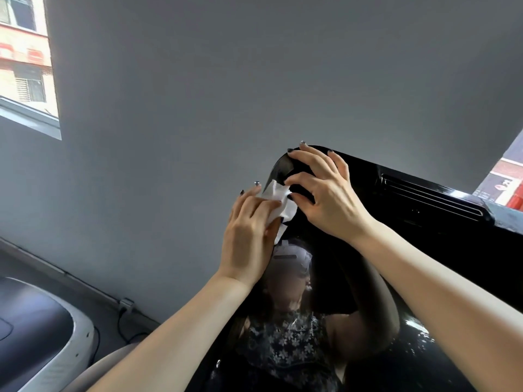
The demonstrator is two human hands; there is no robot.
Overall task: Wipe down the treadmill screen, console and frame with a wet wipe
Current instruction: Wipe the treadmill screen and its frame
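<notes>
Treadmill screen point(353, 278), glossy black and mirror-like, fills the near right. At its top left corner the left hand point(249, 230) presses a crumpled white wet wipe point(278, 198) against the edge, fingers curled around it. The right hand point(322, 190) rests spread over that corner, steadying it and holding nothing. Judging by this, wiping is under way; the vented console top point(430, 198) and frame seemingly remain. Beyond, another machine point(42, 329), grey wall point(226, 80), window point(25, 58).

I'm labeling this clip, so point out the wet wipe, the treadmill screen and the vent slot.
wet wipe point(276, 193), head view, its crumpled white middle.
treadmill screen point(441, 250), head view, bare glossy black face.
vent slot point(430, 198), head view, middle of the slats.
</notes>
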